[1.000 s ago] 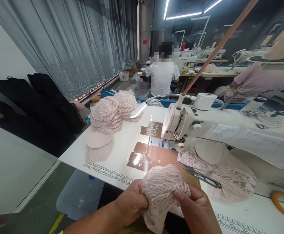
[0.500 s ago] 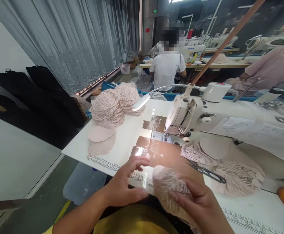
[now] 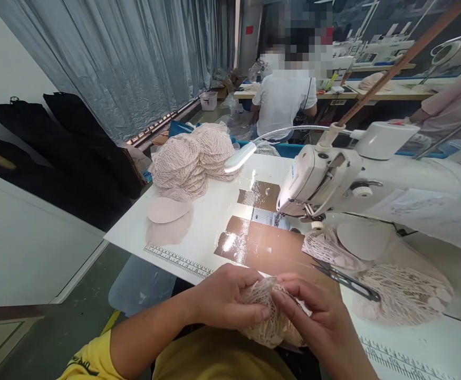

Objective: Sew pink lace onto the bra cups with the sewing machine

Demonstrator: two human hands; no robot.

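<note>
1. We pinch the lace piece [image 3: 268, 331] in left hand [image 3: 230, 298] and right hand [image 3: 321, 316], both grips closed, by worktop [image 3: 210, 214]'s six o'clock edge.
2. Thread snips [image 3: 349, 282], two o'clock: drifting that way could snag it.

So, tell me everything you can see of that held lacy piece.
The lacy piece is pale pinkish beige, an openwork net of branching strands that looks like soft fabric. It is bunched up, partly covered, its full outline unclear. The left hand and right hand hold it by the white table.
</note>
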